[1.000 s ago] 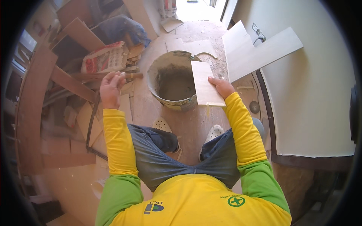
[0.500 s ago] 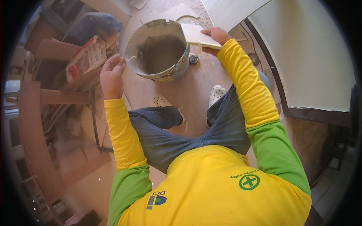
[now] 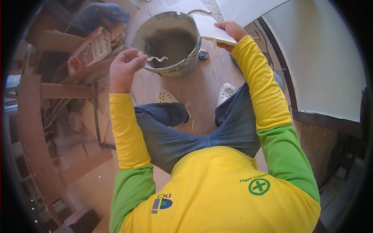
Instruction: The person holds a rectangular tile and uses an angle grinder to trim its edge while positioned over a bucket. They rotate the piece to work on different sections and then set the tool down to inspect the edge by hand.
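Note:
My left hand [image 3: 125, 68] pinches a thin, curled white strip [image 3: 158, 59] over the near left rim of a plastic bucket [image 3: 147, 29], whose inside is coated grey, with grey material in the bottom. My right hand [image 3: 232, 31] grips a pale rectangular board [image 3: 206, 25] by its right end, thumb on top, beside the bucket’s right rim. A narrow pale piece hangs at the board’s near edge. A small dark tape measure [image 3: 203, 55] lies on the floor right of the bucket.
Wooden frames [image 3: 29, 128], planks, a torn sack [image 3: 88, 48] and a blue plastic bundle [image 3: 93, 17] crowd the left. A large pale board [image 3: 243, 7] stands behind my right hand, near the right wall [image 3: 322, 70]. My feet are on the dusty floor [image 3: 194, 97] below the bucket.
The board in my right hand has moved up and tilted flatter. My left hand has moved right to the bucket rim, the strip now showing more clearly. The view has tilted downward.

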`<state>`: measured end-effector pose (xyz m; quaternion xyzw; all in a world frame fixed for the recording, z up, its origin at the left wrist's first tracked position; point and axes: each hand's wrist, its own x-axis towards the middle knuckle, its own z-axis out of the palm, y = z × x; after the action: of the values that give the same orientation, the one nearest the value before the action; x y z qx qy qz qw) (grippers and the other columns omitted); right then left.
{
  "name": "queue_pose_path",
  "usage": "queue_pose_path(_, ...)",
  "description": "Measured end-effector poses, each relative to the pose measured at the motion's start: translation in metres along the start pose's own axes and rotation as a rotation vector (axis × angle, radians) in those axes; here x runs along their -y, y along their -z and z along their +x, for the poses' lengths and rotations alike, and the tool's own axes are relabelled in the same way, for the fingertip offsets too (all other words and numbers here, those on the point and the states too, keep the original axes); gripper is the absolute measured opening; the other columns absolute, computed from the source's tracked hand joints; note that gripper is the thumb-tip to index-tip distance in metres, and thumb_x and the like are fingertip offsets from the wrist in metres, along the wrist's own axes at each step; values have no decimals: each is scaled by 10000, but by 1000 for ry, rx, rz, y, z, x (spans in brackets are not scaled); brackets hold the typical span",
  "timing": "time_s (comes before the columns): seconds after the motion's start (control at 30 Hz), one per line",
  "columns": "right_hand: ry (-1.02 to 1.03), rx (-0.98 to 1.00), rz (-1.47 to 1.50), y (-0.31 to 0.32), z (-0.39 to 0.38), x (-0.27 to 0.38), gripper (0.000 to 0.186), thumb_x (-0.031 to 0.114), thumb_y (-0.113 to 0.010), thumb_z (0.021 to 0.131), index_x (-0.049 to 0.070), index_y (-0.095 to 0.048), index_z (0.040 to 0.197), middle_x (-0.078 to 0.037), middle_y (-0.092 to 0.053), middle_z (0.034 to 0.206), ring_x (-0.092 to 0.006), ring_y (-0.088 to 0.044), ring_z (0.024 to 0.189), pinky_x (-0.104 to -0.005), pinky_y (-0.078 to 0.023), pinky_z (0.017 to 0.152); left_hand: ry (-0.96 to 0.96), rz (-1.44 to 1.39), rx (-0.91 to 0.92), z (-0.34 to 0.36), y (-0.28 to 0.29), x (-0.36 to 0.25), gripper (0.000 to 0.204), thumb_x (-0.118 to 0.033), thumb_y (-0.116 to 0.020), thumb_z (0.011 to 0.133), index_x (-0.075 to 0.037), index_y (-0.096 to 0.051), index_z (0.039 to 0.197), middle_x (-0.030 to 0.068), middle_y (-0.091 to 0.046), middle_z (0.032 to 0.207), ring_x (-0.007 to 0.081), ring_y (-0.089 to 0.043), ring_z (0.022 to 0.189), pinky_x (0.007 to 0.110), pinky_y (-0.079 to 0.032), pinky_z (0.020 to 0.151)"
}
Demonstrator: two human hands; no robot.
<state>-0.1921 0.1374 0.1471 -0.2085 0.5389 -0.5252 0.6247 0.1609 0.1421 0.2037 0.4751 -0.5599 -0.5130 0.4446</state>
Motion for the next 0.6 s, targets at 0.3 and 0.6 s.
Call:
queue_pose_path(0.3, 112, -49, -103, -1, 6, -3, 363, 199, -591, 975, -103, -623, 1176, -175, -711, 995, -204, -691, 784, -318, -559, 754, 202, 199, 511, -21, -49, -7, 139, -86, -764, 877, -22, -691, 977, 18, -695, 822, 71, -582, 652, 204, -458, 577)
queue_pose_path(0.6, 286, -169, -812, -15, -21, 6, 445, 315, -615, 960, -106, -691, 1081, -225, -718, 1049, -308, -687, 895, -377, -513, 850, -2, 597, 818, -32, -75, 28, 244, -37, -672, 894, -12, -700, 1134, 61, -726, 1045, 154, -666, 892, 294, -531, 865)
